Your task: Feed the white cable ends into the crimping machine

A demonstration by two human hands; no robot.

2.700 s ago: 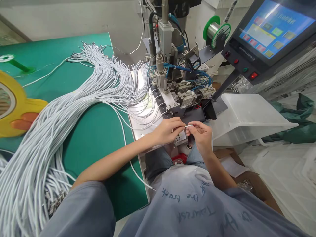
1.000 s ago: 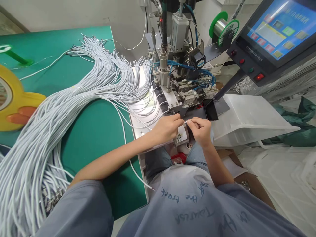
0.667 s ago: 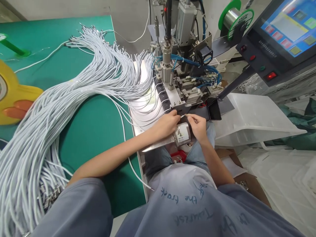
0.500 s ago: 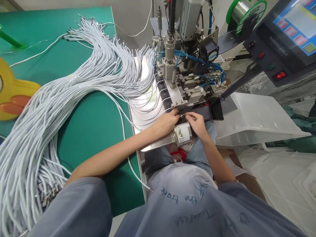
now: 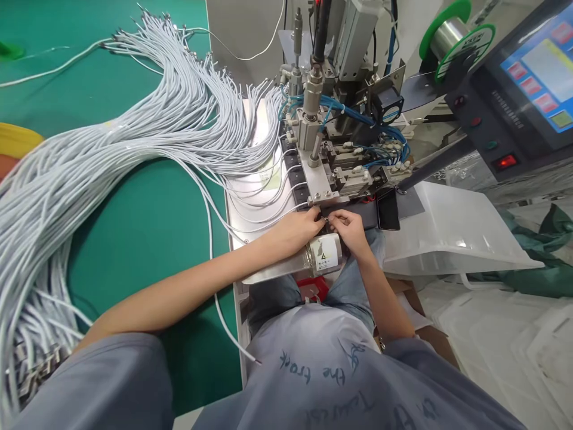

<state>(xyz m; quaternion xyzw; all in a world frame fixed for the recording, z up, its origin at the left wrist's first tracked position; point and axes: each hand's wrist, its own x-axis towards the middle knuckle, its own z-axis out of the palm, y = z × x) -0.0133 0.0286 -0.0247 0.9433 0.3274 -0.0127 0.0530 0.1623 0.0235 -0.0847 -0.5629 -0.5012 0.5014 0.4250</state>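
At the front edge of the metal machine [image 5: 320, 173], my left hand [image 5: 301, 230] is closed, its fingertips pinching something small that I cannot make out. My right hand [image 5: 350, 232] is pinched too, its fingertips close to the left ones at the same small part. Many white cables [image 5: 147, 140] run from the left over the pale plate [image 5: 250, 209]; several ends lie in black slots along the machine's left side. Below my hands is a metal cylinder with a white label [image 5: 326, 254].
A green mat [image 5: 147, 239] lies under the cables. To the right are a black phone [image 5: 388, 210], a white plastic tray [image 5: 452, 233] and a control panel with a screen [image 5: 537, 77]. A solder wire spool [image 5: 456, 39] stands at the upper right.
The camera view has shifted slightly. My right hand's fingertips have come closer to my left hand's, and both hands remain at the machine's front edge.
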